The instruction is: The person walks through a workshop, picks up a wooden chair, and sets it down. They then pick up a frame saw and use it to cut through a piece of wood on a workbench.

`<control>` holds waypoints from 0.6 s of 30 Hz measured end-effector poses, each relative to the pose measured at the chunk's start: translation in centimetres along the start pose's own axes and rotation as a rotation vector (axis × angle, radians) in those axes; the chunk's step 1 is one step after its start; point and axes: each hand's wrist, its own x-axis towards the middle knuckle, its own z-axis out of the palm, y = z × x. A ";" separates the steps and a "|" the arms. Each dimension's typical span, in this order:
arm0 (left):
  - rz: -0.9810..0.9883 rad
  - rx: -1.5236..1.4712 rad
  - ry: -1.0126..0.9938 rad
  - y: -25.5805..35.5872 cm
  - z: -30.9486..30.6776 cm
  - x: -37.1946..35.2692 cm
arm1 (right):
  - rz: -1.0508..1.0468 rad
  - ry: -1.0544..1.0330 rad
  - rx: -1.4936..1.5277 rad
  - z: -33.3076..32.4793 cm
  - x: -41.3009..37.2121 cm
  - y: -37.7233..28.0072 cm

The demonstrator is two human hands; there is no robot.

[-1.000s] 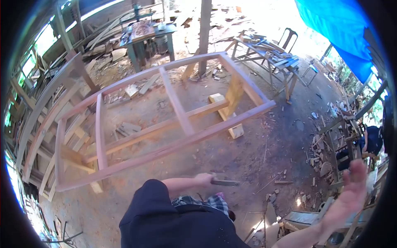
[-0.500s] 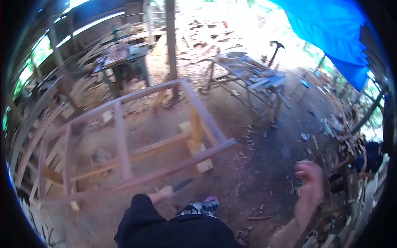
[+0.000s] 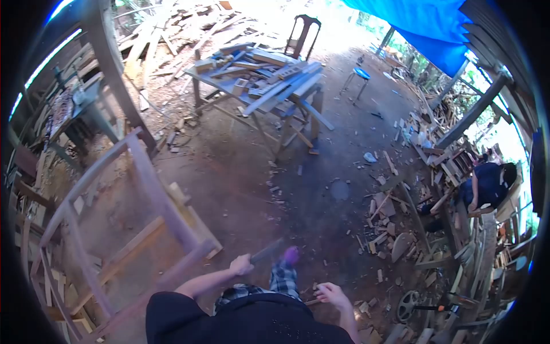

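A: What materials and shapes are shown?
B: A flat, straight, dark grey bar (image 3: 266,250), slightly blurred; whether it is metal or wood cannot be told. Beside it stands a large reddish-brown wooden frame (image 3: 163,195), built of smooth, squared rails and crosspieces. The floor (image 3: 229,189) is dark and dusty.

A: Where does the bar lie relative to the hands?
B: In the left hand (image 3: 241,264), whose fingers are wrapped around one end. The free end points forward and to the right, near a purple shoe (image 3: 291,255). The right hand (image 3: 332,294) is well apart from the bar, raised above the floor, its fingers half bent; whether they hold anything cannot be told.

A: What surrounds them?
B: The frame occupies the left side, one corner just beside the left forearm. Ahead, a desk (image 3: 222,85) bears heaped boards and offcuts; a dark chair (image 3: 307,19) rises behind it, and a blue-topped stool (image 3: 361,73) stands farther right. A blue tarp (image 3: 424,28) hangs above.

A: And what obstructs the ground?
B: The frame on the left; on the right, scattered wood scraps (image 3: 401,246), beyond which another person (image 3: 487,186) sits.
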 end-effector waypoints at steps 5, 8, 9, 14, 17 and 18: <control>0.240 -0.182 0.068 21.1 -2.6 12.3 | -0.110 -0.070 0.124 -8.7 13.4 -9.3; 0.324 -0.279 0.109 31.5 -1.0 21.5 | -0.210 -0.040 0.388 -14.2 21.8 -17.0; 0.322 -0.284 0.097 35.2 -0.9 23.5 | -0.225 0.006 0.368 -16.0 23.9 -20.5; 0.533 -0.149 -0.015 49.7 -1.6 35.7 | -0.183 0.198 0.338 -26.6 35.6 -34.2; 0.771 -0.106 -0.233 55.1 -4.5 45.0 | -0.314 0.451 0.266 -34.1 44.1 -37.1; 0.748 -0.042 -0.311 57.2 -5.9 47.0 | -0.231 0.413 0.216 -38.6 48.5 -36.4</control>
